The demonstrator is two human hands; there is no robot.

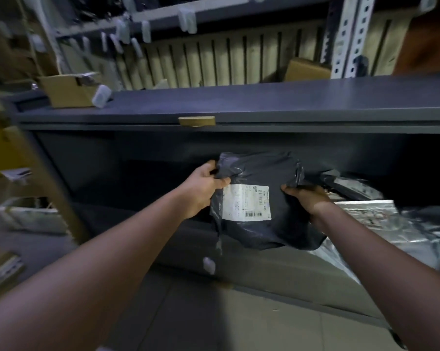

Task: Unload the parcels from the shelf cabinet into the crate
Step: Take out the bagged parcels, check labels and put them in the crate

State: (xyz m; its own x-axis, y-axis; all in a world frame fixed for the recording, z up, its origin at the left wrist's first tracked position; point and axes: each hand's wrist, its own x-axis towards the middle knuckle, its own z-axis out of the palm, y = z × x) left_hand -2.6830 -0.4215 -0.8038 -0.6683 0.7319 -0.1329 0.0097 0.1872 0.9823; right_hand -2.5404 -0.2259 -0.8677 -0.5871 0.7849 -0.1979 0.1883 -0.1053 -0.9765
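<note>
The fingers [211, 165] of the left hand [203, 190] are curled around the upper left corner of a dark grey plastic mailer parcel [284, 224], with the thumb on its front. The right hand [309, 198] pinches the crumpled right edge of the same parcel. The parcel hangs between the two hands, in the air before the open front of a dark grey metal shelf cabinet [239, 127]. Its front face is turned to the camera and the white shipping label [246, 202] lies sideways on it; the bag looks about as wide as tall, so I cannot tell its long axis. On the lower shelf, just right of the right hand, lie shiny silver foil parcels [381, 224]. A brown cardboard box [64, 93] stands on the cabinet top at the left. Below is a grey tiled floor [214, 323], and behind is a slatted wall [214, 59].
</note>
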